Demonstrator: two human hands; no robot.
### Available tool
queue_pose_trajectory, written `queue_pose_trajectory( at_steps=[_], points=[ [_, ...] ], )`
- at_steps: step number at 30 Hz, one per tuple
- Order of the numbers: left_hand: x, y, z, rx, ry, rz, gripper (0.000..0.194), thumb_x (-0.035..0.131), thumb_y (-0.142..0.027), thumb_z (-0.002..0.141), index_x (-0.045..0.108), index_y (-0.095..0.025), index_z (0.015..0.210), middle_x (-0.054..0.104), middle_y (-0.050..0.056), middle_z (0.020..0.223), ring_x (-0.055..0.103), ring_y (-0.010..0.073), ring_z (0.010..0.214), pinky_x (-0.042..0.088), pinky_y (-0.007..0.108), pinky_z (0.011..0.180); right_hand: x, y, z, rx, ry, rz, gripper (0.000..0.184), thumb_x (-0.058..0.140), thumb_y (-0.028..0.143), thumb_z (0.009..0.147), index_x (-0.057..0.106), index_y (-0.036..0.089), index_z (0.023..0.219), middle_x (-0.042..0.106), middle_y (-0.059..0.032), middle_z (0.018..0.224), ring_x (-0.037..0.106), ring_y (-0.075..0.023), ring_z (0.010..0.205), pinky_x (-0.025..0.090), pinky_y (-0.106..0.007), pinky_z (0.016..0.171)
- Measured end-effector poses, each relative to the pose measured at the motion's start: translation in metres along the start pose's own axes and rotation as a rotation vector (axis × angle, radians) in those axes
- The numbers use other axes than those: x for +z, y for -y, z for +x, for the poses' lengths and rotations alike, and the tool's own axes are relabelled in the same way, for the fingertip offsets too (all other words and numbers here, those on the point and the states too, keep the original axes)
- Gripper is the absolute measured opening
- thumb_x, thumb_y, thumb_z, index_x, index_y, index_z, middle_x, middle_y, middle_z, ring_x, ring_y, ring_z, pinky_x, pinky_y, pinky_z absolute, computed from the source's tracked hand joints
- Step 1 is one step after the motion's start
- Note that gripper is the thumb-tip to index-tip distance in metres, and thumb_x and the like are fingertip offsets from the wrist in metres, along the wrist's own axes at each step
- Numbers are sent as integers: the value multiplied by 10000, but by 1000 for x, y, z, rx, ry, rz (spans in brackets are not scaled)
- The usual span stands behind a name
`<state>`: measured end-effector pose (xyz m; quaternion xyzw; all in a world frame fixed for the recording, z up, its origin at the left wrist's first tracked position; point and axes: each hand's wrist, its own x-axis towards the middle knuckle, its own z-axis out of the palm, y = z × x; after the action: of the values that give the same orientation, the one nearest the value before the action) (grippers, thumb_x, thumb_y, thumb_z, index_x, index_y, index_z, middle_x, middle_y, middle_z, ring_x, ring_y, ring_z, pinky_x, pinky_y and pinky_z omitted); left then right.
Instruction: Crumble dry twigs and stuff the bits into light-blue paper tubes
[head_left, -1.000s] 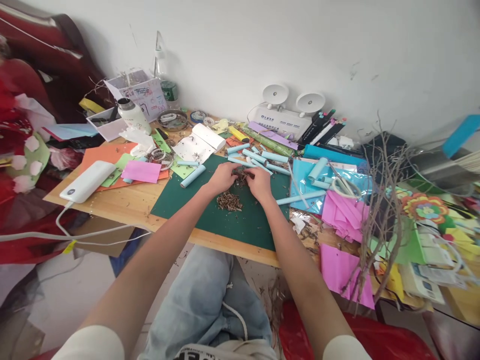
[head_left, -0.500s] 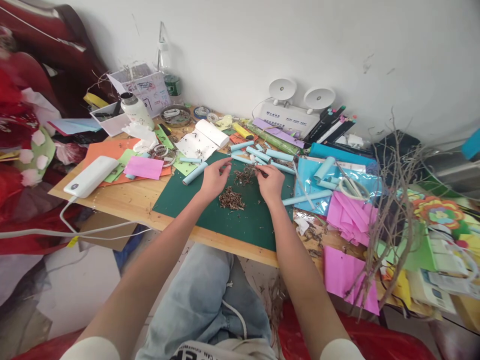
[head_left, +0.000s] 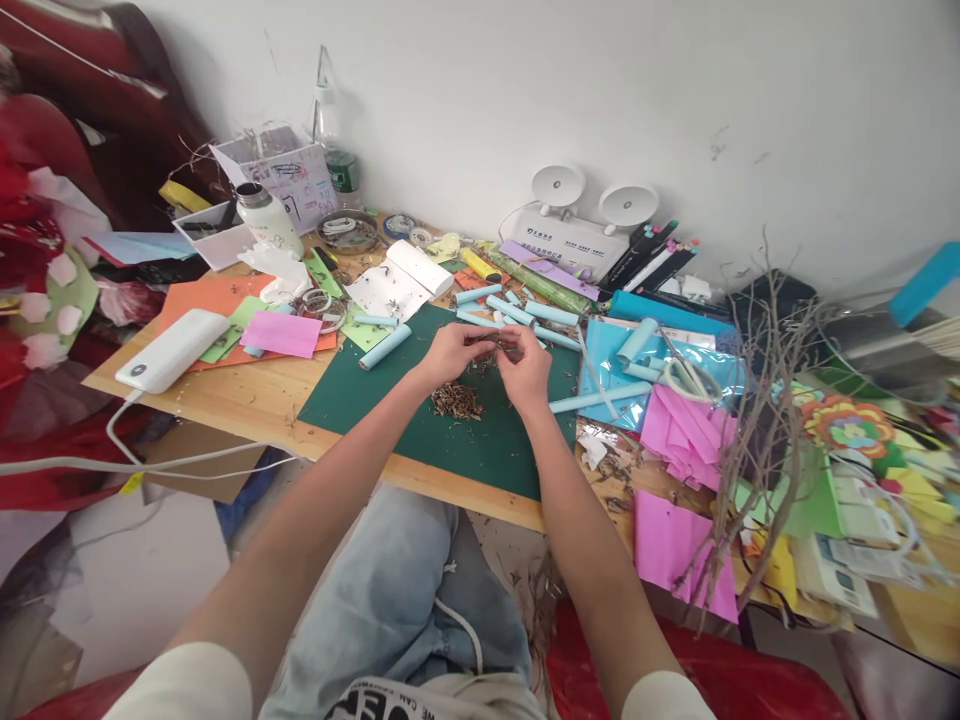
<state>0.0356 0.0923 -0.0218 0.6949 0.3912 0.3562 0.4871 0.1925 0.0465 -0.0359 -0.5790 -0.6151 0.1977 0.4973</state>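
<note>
Over the green cutting mat point(head_left: 360, 400), my left hand point(head_left: 454, 355) and my right hand point(head_left: 525, 370) meet at the fingertips. Both are closed in a pinch on a thin brown twig point(head_left: 495, 345), mostly hidden by the fingers. A heap of short brown twig pieces point(head_left: 457, 402) lies on the mat just below my hands. Behind my right fingers is a second, looser patch of brown bits, partly covered. Several light blue paper tubes point(head_left: 555, 312) lie beyond my fingers, and another blue tube point(head_left: 386, 347) rests left of my left hand.
A white power bank point(head_left: 172, 350) with a cable sits at the left. Scissors point(head_left: 690, 378) lie on a blue plastic packet point(head_left: 600, 375) at the right, near pink paper point(head_left: 682, 550). Bare branches point(head_left: 765, 430) stand upright there. An uncapped white bottle point(head_left: 266, 220) stands behind.
My hands, apart half a second ago, have come together over the mat. The left moved right and now pinches at the same spot as the right. The view has shifted slightly.
</note>
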Motion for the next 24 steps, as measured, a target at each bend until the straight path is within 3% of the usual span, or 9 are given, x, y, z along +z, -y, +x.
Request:
queue_pose_trajectory(
  at_steps=[4,10,17,24],
  points=[
    [0,5,-4,-71,-97,-76,386,737,-385,759,782,-135,1049,777,90,876,689,233,774,554,335,723,3,0,-2,11,1,100,183,621,248,796,693,183,951,726,-65,937,690,-197,844,605,-335,781],
    [-8,3,-12,-27,-184,-165,284,756,-368,738,790,-147,914,753,70,817,641,172,703,517,290,653,6,9,-5,-98,-26,166,207,645,339,844,756,235,985,657,-87,1127,653,-222,1037,612,-328,768],
    [-19,-18,-44,-36,-201,-173,266,771,-352,734,790,-164,922,762,67,843,653,184,737,524,309,686,10,30,-16,-91,-25,256,151,660,280,845,782,241,925,744,-49,960,700,-195,873,594,-319,753],
    [-21,-9,-86,-34,-242,-109,234,732,-343,789,756,-169,945,741,59,872,640,166,745,499,280,677,13,54,-40,-8,40,247,77,725,278,789,767,229,831,753,-23,793,702,-183,716,595,-309,711]
  ],
)
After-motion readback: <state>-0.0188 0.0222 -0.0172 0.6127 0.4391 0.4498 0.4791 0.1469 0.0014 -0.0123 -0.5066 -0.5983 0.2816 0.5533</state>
